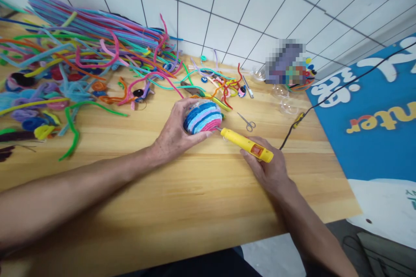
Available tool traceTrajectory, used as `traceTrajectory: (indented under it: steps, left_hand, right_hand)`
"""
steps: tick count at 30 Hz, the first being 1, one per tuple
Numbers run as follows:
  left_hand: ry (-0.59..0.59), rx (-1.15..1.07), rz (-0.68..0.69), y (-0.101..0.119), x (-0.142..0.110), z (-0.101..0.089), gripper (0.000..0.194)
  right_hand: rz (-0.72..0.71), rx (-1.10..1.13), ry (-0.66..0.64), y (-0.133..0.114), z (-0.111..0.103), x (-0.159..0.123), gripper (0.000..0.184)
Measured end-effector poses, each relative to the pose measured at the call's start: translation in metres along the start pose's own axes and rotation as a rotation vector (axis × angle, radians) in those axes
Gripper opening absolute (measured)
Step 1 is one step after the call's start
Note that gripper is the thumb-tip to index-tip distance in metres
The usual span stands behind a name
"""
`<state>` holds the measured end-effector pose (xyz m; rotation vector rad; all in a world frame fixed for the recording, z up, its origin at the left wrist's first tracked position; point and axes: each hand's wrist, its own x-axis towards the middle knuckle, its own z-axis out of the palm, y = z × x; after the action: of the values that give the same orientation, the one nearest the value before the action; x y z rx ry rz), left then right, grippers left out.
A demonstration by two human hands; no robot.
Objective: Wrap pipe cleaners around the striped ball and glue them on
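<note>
My left hand (173, 132) is wrapped round a ball (204, 117) banded in dark blue, light blue and pink, apparently pipe cleaners. In my right hand (268, 166) is a yellow glue gun (247, 144), its nozzle at the pink part of the ball. Whether the tip touches the surface, I cannot tell. Small scissors (247, 123) lie just beyond the glue gun. Behind the ball rest pliers (192, 89) with partly hidden handles.
Loose pipe cleaners (94, 67) and a thick bundle of them (97, 26) cover the table's left side. Clear plastic domes (288, 104) stand at the back right. A black cord (320, 103) with a yellow switch crosses the right. White tiled wall (201, 4) borders the back.
</note>
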<state>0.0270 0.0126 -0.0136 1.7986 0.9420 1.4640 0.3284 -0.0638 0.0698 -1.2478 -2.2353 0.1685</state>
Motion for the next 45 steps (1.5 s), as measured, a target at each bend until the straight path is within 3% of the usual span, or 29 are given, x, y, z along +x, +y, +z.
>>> traceTrajectory:
  steps: [12, 23, 38, 45]
  left_hand:
    - [-0.011, -0.035, -0.006, 0.001, -0.001, 0.001, 0.089]
    - [-0.015, -0.077, -0.065, 0.005, -0.001, -0.001, 0.088]
    - [-0.007, -0.064, -0.004, 0.009, 0.002, 0.001, 0.083]
    - [-0.006, -0.072, -0.024, 0.008, 0.003, 0.000, 0.085]
  right_hand:
    - [-0.034, 0.004, 0.029, -0.007, -0.003, 0.001, 0.028]
    - [0.053, -0.013, 0.010, -0.008, -0.003, 0.002, 0.020]
    - [0.067, 0.003, 0.034, -0.005, 0.007, 0.000, 0.021]
    - [-0.004, 0.044, 0.103, -0.003, 0.012, 0.000, 0.016]
